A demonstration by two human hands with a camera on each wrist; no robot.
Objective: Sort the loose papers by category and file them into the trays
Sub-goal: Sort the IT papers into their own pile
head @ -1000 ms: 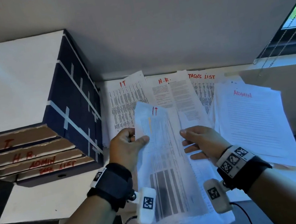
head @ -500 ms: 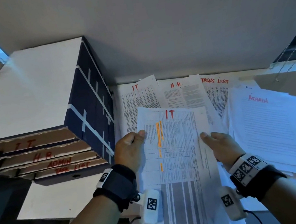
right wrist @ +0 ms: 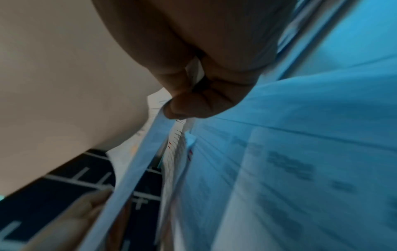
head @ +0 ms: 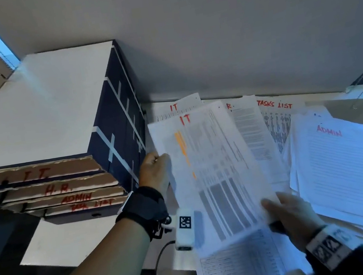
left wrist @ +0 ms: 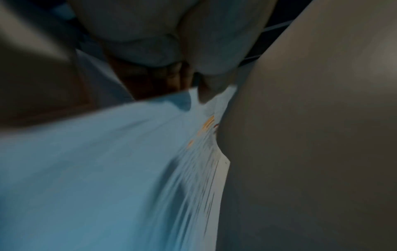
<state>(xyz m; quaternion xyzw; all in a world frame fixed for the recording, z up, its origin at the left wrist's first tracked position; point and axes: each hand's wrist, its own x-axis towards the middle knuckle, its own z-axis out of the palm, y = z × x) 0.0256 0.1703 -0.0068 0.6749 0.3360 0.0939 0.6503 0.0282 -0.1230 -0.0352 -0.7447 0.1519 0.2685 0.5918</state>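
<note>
the tray stack [head: 49, 192] at nine o'clock looks unfilled as far as its dim slots show, sorted piles [head: 337, 175] wait at three o'clock, and left hand [head: 156, 173] and right hand [head: 290, 213] both pinch the it sheet [head: 211, 168] at centre.

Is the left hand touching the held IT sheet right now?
Touching. In the head view the left hand grips the held IT sheet at its left edge; the left wrist view shows fingers pinching the paper's edge.
</note>
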